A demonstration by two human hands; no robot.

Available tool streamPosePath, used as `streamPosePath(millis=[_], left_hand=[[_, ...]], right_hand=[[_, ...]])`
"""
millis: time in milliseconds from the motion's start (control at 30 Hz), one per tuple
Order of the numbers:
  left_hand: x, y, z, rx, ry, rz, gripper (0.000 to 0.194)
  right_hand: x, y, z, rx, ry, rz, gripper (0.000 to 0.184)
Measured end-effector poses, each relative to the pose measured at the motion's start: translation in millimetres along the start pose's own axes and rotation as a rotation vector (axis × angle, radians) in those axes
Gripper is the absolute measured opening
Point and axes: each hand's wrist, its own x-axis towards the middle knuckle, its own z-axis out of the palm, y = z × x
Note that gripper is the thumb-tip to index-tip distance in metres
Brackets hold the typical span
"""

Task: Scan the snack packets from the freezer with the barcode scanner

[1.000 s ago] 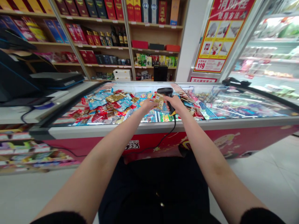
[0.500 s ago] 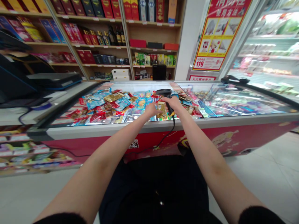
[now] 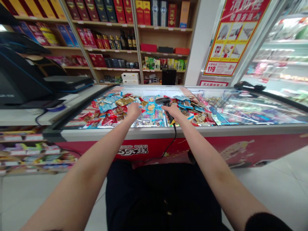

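Observation:
My right hand (image 3: 172, 112) is wrapped round the handle of a black and yellow barcode scanner (image 3: 163, 101), held above the glass top of a chest freezer (image 3: 202, 131). From the handle a black cable (image 3: 172, 141) hangs down over the freezer front. Over on the left, my left hand (image 3: 134, 111) is at the edge of a pile of red, blue and gold snack packets (image 3: 109, 110). Its fingers are partly hidden and blurred, so whether they grip a packet does not show. A second packet pile (image 3: 192, 110) lies right of the scanner.
A counter (image 3: 69, 104) with a dark screen (image 3: 16, 77) adjoins the freezer on the left, where a person is partly visible. A black device (image 3: 249, 86) lies on the freezer's right rear edge. Behind stand shelves (image 3: 106, 23) of boxes and bottles.
My left hand has moved left, away from the scanner to the left pile. The gold packet that was between my hands no longer shows there. The view has shifted slightly.

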Motion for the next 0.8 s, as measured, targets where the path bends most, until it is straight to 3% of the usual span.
streamPosePath(millis=[100,300,567,800], left_hand=[[1.6,-23.4,-16.6,0.23,0.039,-0.009,0.05],[2.0,-42.9,-23.0,0.379,-0.09,0.046,0.055],[1.2,-28.8,-25.2,0.386,-0.183,0.069,0.054],[1.1,-10.1,-16.6,0.355,-0.305,0.22,0.042]], right_hand=[[5.3,3.1,12.5,-0.027,-0.031,-0.009,0.032],[8.0,3.7,38.4,-0.064,-0.063,0.015,0.032],[4.6,1.9,49.5,-0.07,-0.08,0.026,0.029],[7.9,9.9,43.8,-0.068,-0.081,0.043,0.03]])
